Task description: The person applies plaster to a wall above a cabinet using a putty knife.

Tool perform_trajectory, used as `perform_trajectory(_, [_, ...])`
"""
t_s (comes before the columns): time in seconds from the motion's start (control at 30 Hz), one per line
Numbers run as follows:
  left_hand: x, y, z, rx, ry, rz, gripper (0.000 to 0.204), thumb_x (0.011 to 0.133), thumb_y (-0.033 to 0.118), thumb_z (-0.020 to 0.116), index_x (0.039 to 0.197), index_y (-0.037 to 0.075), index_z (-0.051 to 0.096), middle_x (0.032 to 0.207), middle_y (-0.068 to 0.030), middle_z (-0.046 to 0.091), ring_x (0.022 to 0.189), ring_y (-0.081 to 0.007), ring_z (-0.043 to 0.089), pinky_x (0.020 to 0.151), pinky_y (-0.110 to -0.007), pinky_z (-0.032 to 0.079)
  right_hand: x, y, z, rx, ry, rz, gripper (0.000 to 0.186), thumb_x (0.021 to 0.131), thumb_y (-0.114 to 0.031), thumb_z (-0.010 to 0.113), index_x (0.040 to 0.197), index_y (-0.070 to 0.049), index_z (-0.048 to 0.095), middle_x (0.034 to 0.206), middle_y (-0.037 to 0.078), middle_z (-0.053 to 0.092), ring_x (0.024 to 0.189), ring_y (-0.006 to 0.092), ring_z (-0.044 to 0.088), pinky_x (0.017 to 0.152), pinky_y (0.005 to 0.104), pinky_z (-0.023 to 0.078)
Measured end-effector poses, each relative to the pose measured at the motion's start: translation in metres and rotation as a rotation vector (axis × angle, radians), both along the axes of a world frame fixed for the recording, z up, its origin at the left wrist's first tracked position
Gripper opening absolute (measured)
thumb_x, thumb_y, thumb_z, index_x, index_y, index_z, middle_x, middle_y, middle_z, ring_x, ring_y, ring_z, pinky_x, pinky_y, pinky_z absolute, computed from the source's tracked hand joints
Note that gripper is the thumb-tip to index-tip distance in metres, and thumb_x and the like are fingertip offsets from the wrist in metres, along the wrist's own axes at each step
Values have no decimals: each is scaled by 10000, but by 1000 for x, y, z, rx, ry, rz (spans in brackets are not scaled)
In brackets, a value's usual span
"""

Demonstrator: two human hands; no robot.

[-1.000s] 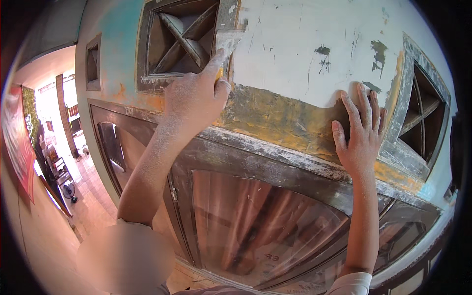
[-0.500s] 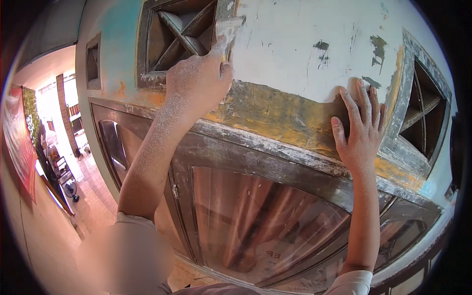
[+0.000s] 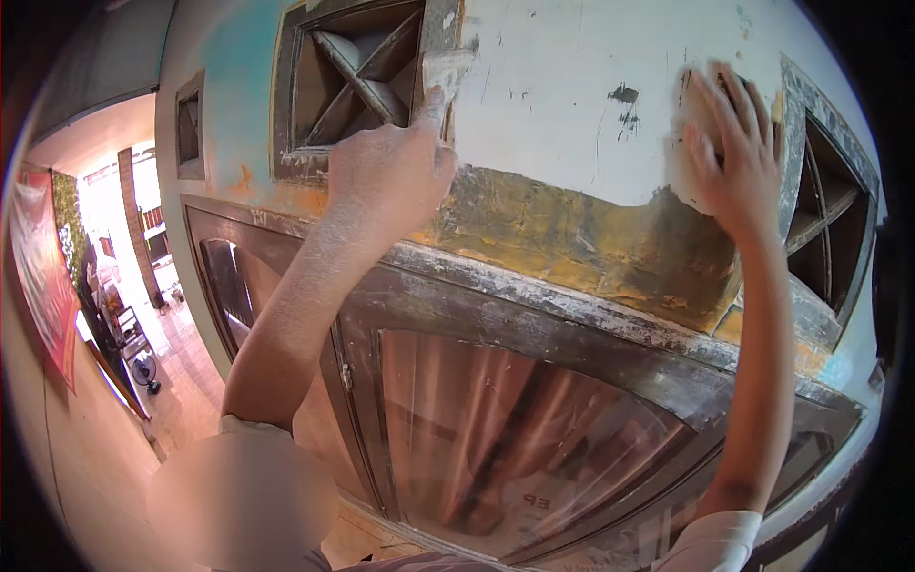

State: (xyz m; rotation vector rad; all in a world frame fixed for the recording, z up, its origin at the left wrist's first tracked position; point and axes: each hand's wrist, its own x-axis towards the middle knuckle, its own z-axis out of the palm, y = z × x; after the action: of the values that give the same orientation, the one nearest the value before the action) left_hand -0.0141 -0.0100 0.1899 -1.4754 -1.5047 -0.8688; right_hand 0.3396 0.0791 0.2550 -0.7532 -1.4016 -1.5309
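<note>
Dust-coated, my left hand (image 3: 391, 172) is closed round a scraper (image 3: 446, 71), its index finger stretched along the wide, whitish blade. The blade lies beside the wooden frame of the left vent (image 3: 357, 71), where it meets the white wall (image 3: 562, 105); the handle is mostly hidden in the fist. My right hand (image 3: 734, 153) is spread over the dark patches of that wall, just left of the right vent (image 3: 824, 205). It holds nothing and is slightly blurred; whether the palm touches the wall I cannot tell. Below the white paint runs a rough yellow-brown band (image 3: 572, 234) of bare wall.
A worn wooden ledge (image 3: 534, 286) crosses beneath the band, over a glazed panel (image 3: 524, 419) with curtains behind it. At far left a passage with a tiled floor (image 3: 186, 353) leads off, with a small fan (image 3: 144, 372) and a red banner (image 3: 46, 267) beside it.
My right hand has slid up and a little to the right, uncovering the right end of the yellow-brown band. The left hand and scraper have dropped very slightly; the whole view has shifted a little.
</note>
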Motion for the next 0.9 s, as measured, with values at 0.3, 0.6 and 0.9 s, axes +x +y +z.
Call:
perform_trajectory(0.3, [1,-6,10,-91,-51,106,600,960,294,547,1541,189,439,781,-192,699,778,-370,706,764,-536,556,-7,14,26,122,58,-96,537,1018,-541,487,1524,-363,457,1628,-50,372,1522,218,295,1270,505,168])
perform_trajectory(0.6, [6,-8,12,-93,-4,163,575,958,309,545,1509,164,471,786,-160,715,772,-349,718,758,-510,573,-3,12,24,107,22,-43,529,1019,-508,523,1521,-352,466,1620,-45,384,1519,224,302,1272,499,164])
perform_trajectory(0.9, [9,-8,19,-71,-15,115,539,949,317,536,1440,98,525,858,-186,733,835,-370,727,793,-525,576,-3,10,26,107,29,-56,523,1007,-502,543,1505,-350,491,1611,-35,403,1511,228,320,1269,495,177])
